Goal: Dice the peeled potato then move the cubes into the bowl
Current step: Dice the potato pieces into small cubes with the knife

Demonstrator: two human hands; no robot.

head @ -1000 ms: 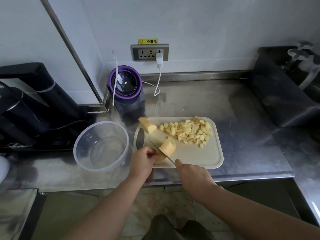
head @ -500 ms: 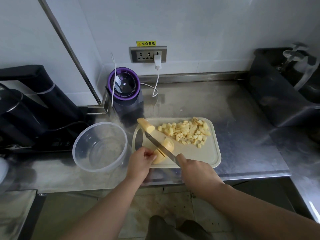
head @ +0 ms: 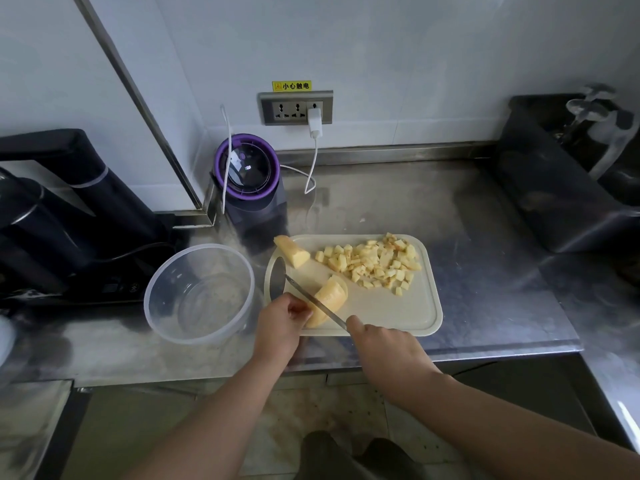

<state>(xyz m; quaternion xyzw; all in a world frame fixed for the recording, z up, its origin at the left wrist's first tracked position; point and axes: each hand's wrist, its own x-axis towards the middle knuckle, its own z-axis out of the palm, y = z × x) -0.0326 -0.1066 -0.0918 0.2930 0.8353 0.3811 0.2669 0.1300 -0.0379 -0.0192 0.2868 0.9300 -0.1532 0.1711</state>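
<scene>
A potato piece [head: 330,299] lies near the lower left of the cutting board [head: 408,313], pinched by the left hand [head: 278,327]; the right hand [head: 384,351] grips a knife [head: 311,299] across it. Cubes [head: 374,263] pile at centre frame (another chunk [head: 292,251] upper left); the bowl [head: 201,292] stands just left

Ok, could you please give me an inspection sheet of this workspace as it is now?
Surface: steel counter, cutting board on it.
Job's things: potato piece under the knife; second piece and cubes on the cutting board; bowl empty, left of it.
Clutter: blender, black appliance.
Hands: left hand holds the potato piece; right hand grips the knife.
Cables: white charger cable from the wall socket; black cable behind the bowl.
Surroundings: white wall, sink on the right.
</scene>
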